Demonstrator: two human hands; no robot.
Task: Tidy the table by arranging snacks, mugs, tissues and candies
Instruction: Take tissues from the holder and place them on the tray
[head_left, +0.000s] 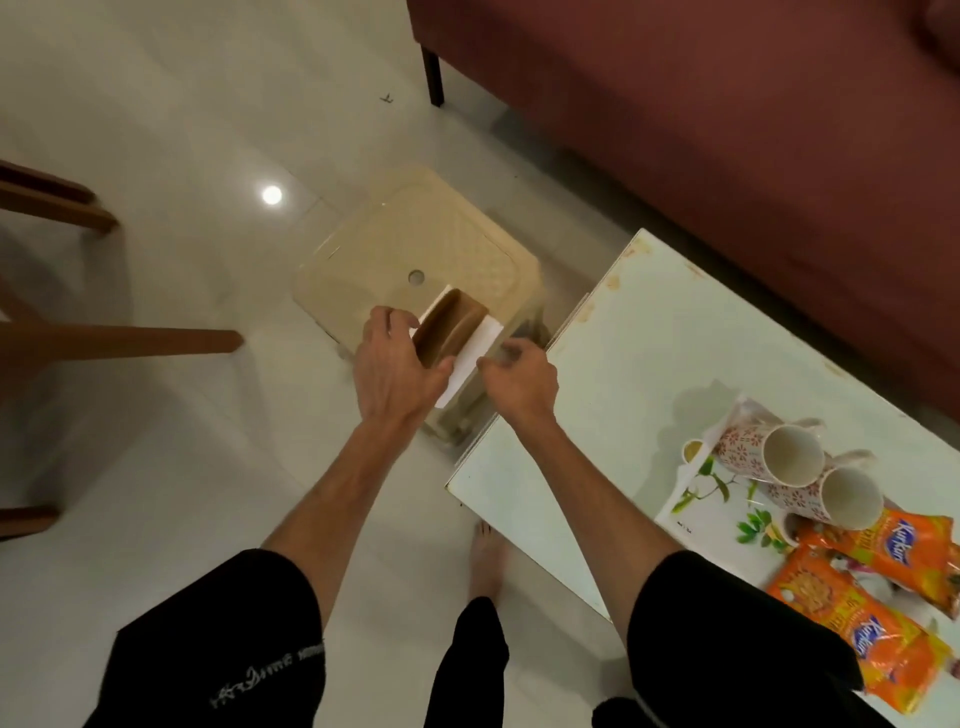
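Brown holder (451, 326) with white tissues (470, 358) sat above a beige stool (415, 244), between both hands. Left hand (395, 371) gripped its near side, fingers (387, 322) curled over the top; right hand (519, 376) pinched the tissue edge. Right of the fingers, two mugs (792, 457) and orange snack packets (883, 597) lay on the table (649, 338).

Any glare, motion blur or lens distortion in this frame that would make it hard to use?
Head view: dim, warm light; one lamp glare spot on the floor tiles; wide-angle bending of the table edges; the right hand is smeared by motion, the left hand and the brown-and-white tissue holder are soft; mugs and snack packets read clearly.
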